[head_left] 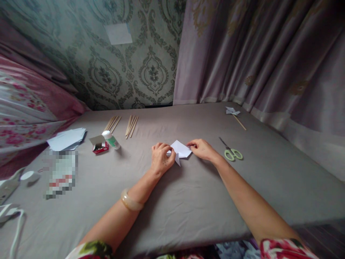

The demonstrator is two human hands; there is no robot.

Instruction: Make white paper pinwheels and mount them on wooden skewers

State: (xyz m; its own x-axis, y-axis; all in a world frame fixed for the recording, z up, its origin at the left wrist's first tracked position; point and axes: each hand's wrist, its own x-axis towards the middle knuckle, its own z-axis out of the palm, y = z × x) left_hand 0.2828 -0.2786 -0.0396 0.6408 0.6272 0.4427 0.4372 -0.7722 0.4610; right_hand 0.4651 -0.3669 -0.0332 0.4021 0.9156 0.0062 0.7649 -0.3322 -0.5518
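A small white sheet of paper [181, 149], cut and partly folded, lies in the middle of the cloth-covered table, one pointed flap sticking out toward me. My left hand [163, 158] has its fingers closed on the paper's left side. At the right corner, my right hand [202, 148] pinches the edge between thumb and fingers. To the right of that hand rest scissors [233, 154] with light green handles. Farther back on the right is a paper pinwheel [232, 111] on a wooden stick.
On the left stand a glue bottle [111, 140] and an open red box [100, 146] of small items. Behind them lie wooden sticks [132, 126] in two groups. A stack of white paper [67, 139], a power strip [9, 187] and a white cable [18, 226] are farther left.
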